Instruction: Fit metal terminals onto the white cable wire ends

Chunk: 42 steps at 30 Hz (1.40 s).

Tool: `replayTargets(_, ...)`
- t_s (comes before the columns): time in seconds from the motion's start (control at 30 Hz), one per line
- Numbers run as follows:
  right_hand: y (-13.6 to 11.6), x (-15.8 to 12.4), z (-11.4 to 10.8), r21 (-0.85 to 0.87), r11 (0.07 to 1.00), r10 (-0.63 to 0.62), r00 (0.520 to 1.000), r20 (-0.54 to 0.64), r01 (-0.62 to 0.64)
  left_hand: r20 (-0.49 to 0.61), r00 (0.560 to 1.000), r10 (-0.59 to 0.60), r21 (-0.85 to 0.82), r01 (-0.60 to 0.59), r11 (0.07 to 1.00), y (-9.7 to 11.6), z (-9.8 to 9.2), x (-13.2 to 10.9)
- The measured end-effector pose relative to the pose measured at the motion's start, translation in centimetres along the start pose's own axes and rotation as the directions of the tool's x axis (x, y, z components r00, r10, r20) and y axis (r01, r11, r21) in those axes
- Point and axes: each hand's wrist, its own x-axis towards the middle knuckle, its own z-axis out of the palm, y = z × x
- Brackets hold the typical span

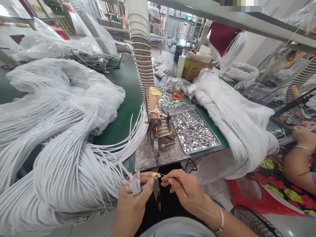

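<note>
My left hand is closed around several white cables with stripped ends. Between its thumb and forefinger sits a small metal connector with a yellow part beside it. My right hand pinches a thin silvery wire, likely solder wire, which trails back over the palm towards the wrist. Its front end points at the connector; whether they touch I cannot tell. Just beyond both hands, a soldering iron is fixed tip down on a stand above a dirty metal plate.
A tray of small metal connectors lies right of the iron, with red-handled cutters behind. Big bundles of white cable fill the left; another wrapped bundle lies right. A ribbed hose hangs centrally. A co-worker's arm is far right.
</note>
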Motion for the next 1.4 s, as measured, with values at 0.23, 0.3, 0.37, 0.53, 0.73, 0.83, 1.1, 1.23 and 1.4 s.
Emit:
replayTargets(0.23, -1.4, 2.2, 1.0, -0.097, 0.976, -0.213, 0.945, -0.247, 0.194, 0.064, 0.996, 0.055, -0.009, -0.054, 0.998, 0.5, 0.6, 0.9)
replayTargets(0.3, -1.4, 2.6, 1.2, -0.1, 0.974, -0.224, 0.94, -0.259, 0.204, 0.053, 0.996, 0.072, -0.004, -0.072, 0.997, 1.0, 0.9, 1.0)
replayTargets(0.37, -1.4, 2.7, 1.4, -0.111, 0.971, -0.236, 0.936, -0.262, 0.214, 0.037, 0.996, 0.081, 0.003, -0.081, 0.997, 1.8, 1.1, 1.2)
replayTargets(0.53, -1.2, 2.9, 1.7, -0.131, 0.966, -0.25, 0.928, -0.278, 0.221, -0.01, 0.997, 0.082, 0.069, -0.081, 0.994, 3.0, 1.5, 1.4)
replayTargets(0.73, -0.9, 3.0, 1.9, -0.133, 0.966, -0.252, 0.927, -0.276, 0.223, -0.005, 0.993, 0.119, 0.058, -0.119, 0.991, 2.2, 1.5, 1.4)
replayTargets(0.83, -1.1, 3.1, 1.9, -0.143, 0.964, -0.258, 0.924, -0.281, 0.225, -0.002, 0.994, 0.113, 0.037, -0.113, 0.993, 1.6, 1.4, 1.4)
replayTargets(1.1, -1.3, 3.2, 1.8, -0.13, 0.967, -0.247, 0.928, -0.279, 0.219, 0.02, 0.996, 0.084, -0.04, -0.083, 0.996, 1.1, 1.4, 1.5)
replayTargets(1.23, -0.8, 2.7, 1.9, -0.112, 0.971, -0.232, 0.938, -0.258, 0.209, -0.005, 1.0, 0.01, 0.009, -0.01, 1.0, 1.2, 1.3, 1.5)
replayTargets(1.4, -0.1, 1.8, 2.0, -0.171, 0.952, -0.284, 0.94, -0.188, 0.254, -0.005, 1.0, -0.012, 0.012, 0.013, 1.0, 0.4, 0.9, 1.2)
